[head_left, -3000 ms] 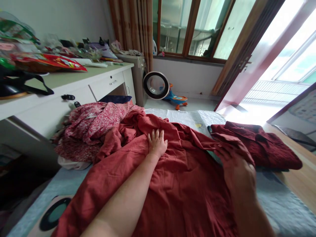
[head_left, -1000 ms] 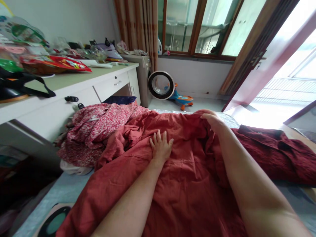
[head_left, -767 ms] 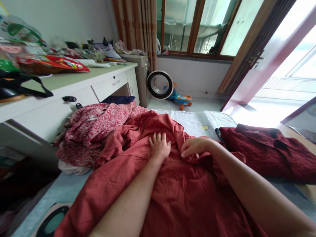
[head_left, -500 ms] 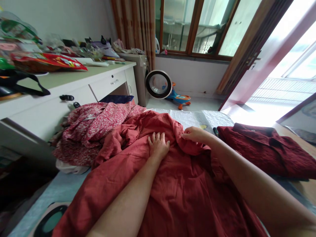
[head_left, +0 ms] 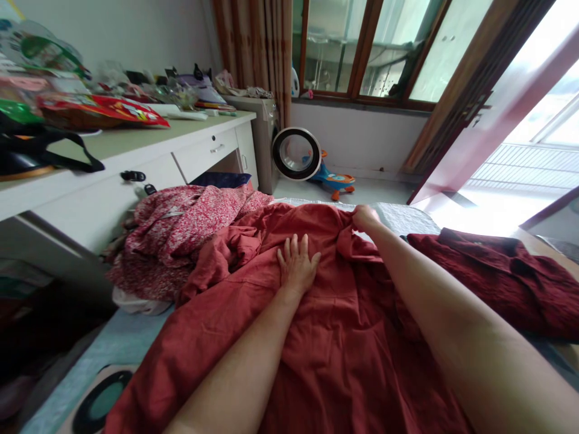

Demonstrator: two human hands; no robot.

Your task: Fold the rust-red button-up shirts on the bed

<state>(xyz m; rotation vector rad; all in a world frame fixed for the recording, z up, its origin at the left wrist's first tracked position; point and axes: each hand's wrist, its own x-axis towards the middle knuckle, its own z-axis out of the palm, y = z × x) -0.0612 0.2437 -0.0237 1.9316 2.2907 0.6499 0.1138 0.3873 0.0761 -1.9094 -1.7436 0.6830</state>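
A rust-red garment (head_left: 244, 319), like a shirt or coat, lies spread over the surface in front of me. My left hand (head_left: 298, 265) rests flat on its upper middle, fingers spread. At the garment's far right edge, my right hand (head_left: 365, 218) is closed on the cloth and holds a fold of it up a little. Left of the garment sits a heap of pink-and-white patterned cloth (head_left: 176, 232). A folded dark red garment (head_left: 488, 277) lies to the right, beyond my right forearm.
A white desk (head_left: 154, 163) with a cluttered top runs along the left, with a red snack bag (head_left: 108, 111). Past the far edge are a washing machine (head_left: 262, 135) with its round door (head_left: 296, 129) swung out and a blue toy car (head_left: 328, 176). An open door (head_left: 470, 114) is at right.
My right hand has moved forward, pulling the garment's upper right edge outward and flattening the bunched cloth. My left hand stays flat on the garment. The view has shifted slightly.
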